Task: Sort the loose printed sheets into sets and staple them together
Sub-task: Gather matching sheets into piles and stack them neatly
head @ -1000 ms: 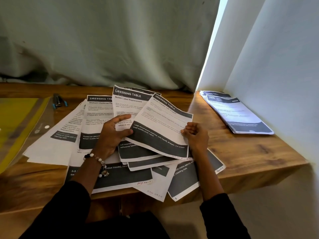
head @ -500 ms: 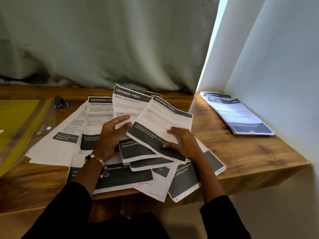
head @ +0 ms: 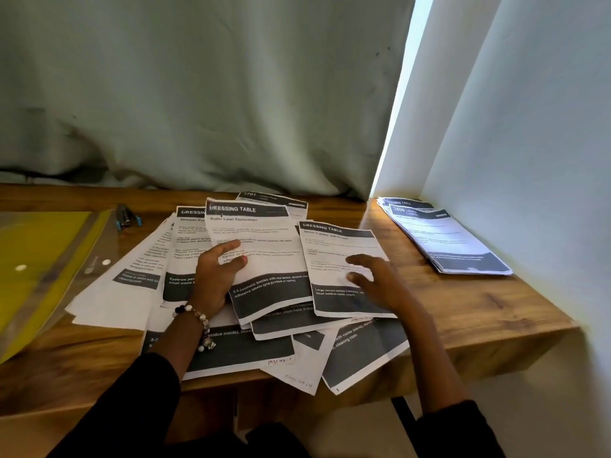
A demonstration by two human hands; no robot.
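Looking down at a wooden worktop [head: 463,312] w/ a messy fan of loose printed sheets [head: 132,292] spread across the middle, some hanging over the front edge. Left hand [head: 216,276] is on the "Bottle Label Replacement" sheet [head: 264,252]: thumb on top of the page, the other fingers curled at its left edge, so it's pinching that sheet, which sits on top of the pile. There's a bead bracelet [head: 195,320] on that wrist.

Right hand [head: 373,279] is blurry, but the fingers look spread & fairly straight, lying flat on or just over the "Serum Transfer" sheet [head: 334,246]. Can't tell for sure if it's actually touching the paper. That sheet lies just right of the one in the left hand, their edges overlapping a bit.

Another sheet w/ a "Sharpen Eye..." heading [head: 185,246] peeks out to the left under the held one, & more pages w/ dark bands stick out below both hands.

Far right, against the wall, there's a separate neat stack of sheets [head: 453,246], well apart from the mess. Left side: a clear plastic folder [head: 43,259] w/ yellow inside, and a small stapler [head: 125,215] w/ blue trim just behind its far corner, near the curtain [head: 198,94].
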